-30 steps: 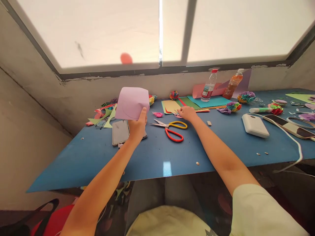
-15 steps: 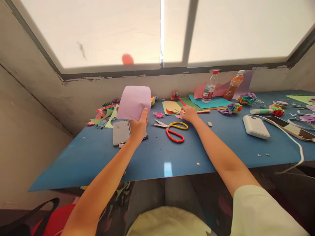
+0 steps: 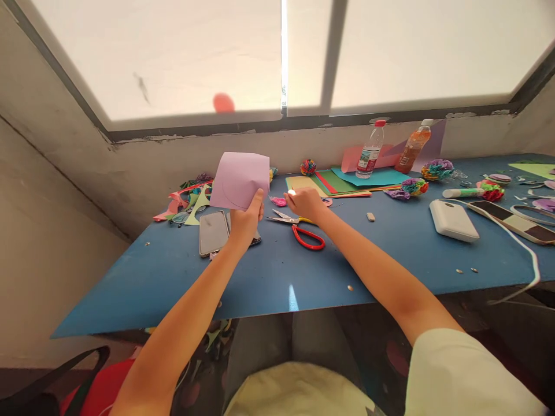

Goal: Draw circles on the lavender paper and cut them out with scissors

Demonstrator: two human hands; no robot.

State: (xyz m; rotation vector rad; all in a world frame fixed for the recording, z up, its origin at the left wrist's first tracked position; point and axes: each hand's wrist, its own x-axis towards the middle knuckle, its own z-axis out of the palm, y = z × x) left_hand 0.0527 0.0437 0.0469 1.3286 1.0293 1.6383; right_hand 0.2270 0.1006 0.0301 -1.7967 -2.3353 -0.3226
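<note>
My left hand grips a sheet of light purple paper by its lower right edge and holds it raised above the table. Part of a drawn curve shows on the sheet, and its upper edge bends over. To the right, my right hand hovers with fingers pinched; a bright glint sits at the fingertips, and what they hold is too small to make out. Under that hand lie open scissors with one red and one yellow handle, the yellow one mostly covered. A bright pink scrap lies just left of the hand.
Coloured paper sheets lie at the back, near a water bottle and a bottle of orange drink. A phone lies below my left hand. A white power bank with a cable and paper flowers are to the right.
My right hand has moved left from the edge of the coloured paper stack towards the purple sheet, now covering part of the yellow scissor handle. The left hand holds the sheet almost still.
</note>
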